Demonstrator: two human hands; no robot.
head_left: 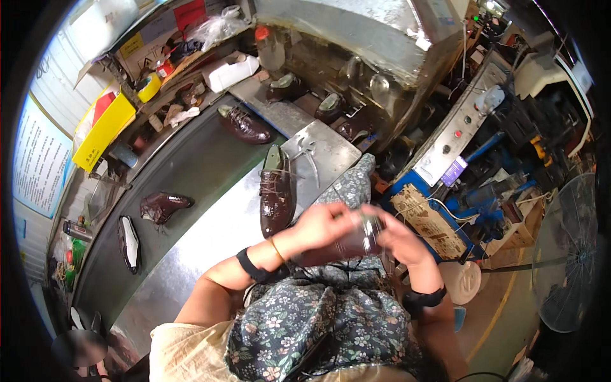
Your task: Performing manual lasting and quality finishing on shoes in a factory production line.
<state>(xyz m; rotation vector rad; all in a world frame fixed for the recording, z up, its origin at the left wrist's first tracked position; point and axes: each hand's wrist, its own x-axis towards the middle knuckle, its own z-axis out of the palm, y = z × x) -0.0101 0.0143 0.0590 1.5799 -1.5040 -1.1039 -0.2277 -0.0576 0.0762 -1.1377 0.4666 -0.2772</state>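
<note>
A glossy dark brown shoe [337, 250] lies across my lap, over the flowered apron. My left hand [324, 226] is closed at its upper edge, fingertips bunched together. On the shoe's other end is my right hand [404, 242], curled round it and blurred by motion. Anything thin between the fingertips is too smeared to make out. Just beyond my left hand, a brown lace-up shoe [275, 197] with a green last in it rests on the metal tabletop [238, 207].
A dark conveyor belt [197, 165] curves along the left, carrying a brown shoe [245, 124], another shoe [164, 207] and a white-soled one [129, 245]. A metal plate [331, 149] lies ahead. To the right stand a blue-framed machine [439, 213] and a fan [566, 254].
</note>
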